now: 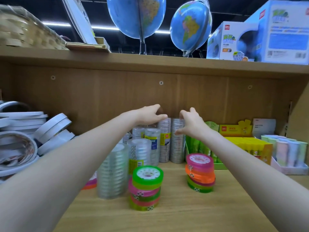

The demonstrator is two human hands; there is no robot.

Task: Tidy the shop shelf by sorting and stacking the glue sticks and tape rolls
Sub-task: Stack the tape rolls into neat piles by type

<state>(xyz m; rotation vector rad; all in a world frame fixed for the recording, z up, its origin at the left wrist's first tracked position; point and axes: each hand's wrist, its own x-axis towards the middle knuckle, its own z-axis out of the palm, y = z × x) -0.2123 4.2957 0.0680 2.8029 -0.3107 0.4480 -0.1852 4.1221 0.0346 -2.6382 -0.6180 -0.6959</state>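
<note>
Your left hand [150, 114] rests its curled fingers on top of a tall clear tape stack [164, 139] at the shelf's back; your right hand [189, 121] grips the neighbouring clear stack [178, 144]. Two coloured tape stacks [147, 186] stand nearer you, with glue sticks [247, 146] boxed to the right.

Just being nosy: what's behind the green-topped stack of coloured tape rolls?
Behind the green-topped stack stand tall stacks of clear tape rolls, with both hands at the rearmost ones. The shelf's wooden back panel closes it off. Whatever is lower behind the clear stacks is hidden.
</note>
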